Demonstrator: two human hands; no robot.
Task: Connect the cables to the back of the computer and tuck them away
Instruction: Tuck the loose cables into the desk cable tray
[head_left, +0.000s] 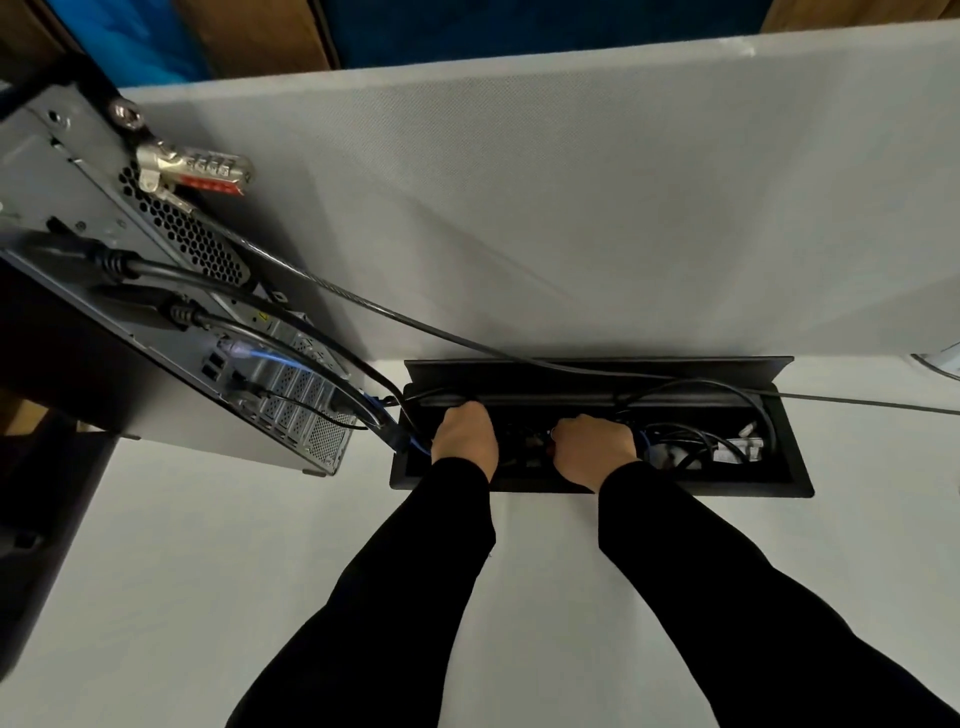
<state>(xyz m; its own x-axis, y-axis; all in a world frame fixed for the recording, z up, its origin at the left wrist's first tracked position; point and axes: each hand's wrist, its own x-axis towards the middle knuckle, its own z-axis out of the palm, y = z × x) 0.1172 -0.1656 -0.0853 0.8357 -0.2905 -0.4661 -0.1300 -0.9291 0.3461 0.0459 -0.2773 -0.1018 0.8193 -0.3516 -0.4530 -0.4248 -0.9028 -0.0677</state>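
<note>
The computer tower stands at the left with its rear panel facing me. Several black cables and a blue one are plugged into it and run down into the black cable box sunk in the white desk. Its lid stands open at the back. My left hand reaches into the box's left part, fingers curled down among the black cables. My right hand is in the box's middle, fingers curled and hidden inside. More coiled cables lie in the box's right end.
A combination lock hangs on the tower's back, and its grey steel cable runs right across the box. A grey fabric divider stands behind the desk. The white desk top spreads in front of the box.
</note>
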